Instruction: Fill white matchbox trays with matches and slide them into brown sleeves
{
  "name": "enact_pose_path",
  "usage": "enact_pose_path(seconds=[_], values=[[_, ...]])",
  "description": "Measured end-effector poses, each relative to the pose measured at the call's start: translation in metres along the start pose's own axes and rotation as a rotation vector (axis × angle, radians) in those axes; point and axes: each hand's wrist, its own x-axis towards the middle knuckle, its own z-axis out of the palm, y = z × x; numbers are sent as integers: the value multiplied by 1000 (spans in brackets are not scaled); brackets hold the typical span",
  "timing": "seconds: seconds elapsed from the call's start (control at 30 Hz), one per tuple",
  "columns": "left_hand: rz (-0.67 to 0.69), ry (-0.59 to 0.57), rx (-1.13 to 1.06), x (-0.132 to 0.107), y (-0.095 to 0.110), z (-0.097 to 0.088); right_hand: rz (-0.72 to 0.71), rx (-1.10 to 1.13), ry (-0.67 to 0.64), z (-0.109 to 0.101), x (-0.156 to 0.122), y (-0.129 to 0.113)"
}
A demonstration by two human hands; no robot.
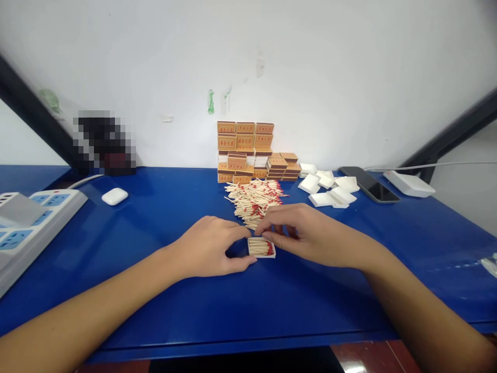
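Note:
A small white matchbox tray filled with red-tipped matches lies on the blue table. My left hand holds the tray from its left side, forefinger at the far edge and thumb at the near edge. Over the tray's far right side hovers my right hand, its fingers curled and thumb and forefinger close together; anything between them is too small to make out. Just beyond both hands spreads a heap of loose matches, partly hidden by the right hand.
Behind the heap, matchboxes stand stacked against the wall. Several empty white trays lie to their right, near a dark phone and a white box. At left are a power strip and a white earbud case.

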Motion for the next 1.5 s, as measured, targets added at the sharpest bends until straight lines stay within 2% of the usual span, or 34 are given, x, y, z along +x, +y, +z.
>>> enact_pose_path(seconds=[0.13,0.37,0.67,0.87,1.17,1.37,1.5], values=[[-8,-9,-7,0,0,-1,24,-18,15,0,0,4],[7,-18,-30,0,-1,0,102,-235,173,5,5,23],[12,-18,-22,-1,0,1,110,-189,135,20,16,27],[5,-29,-37,-1,-1,0,128,-168,61,14,14,28],[8,-24,-40,0,-1,0,152,-192,-2,7,7,44],[0,-11,-27,0,-2,2,139,-131,52,-5,1,29],[1,-1,-15,-1,-3,2,98,-84,-52,1,0,20]])
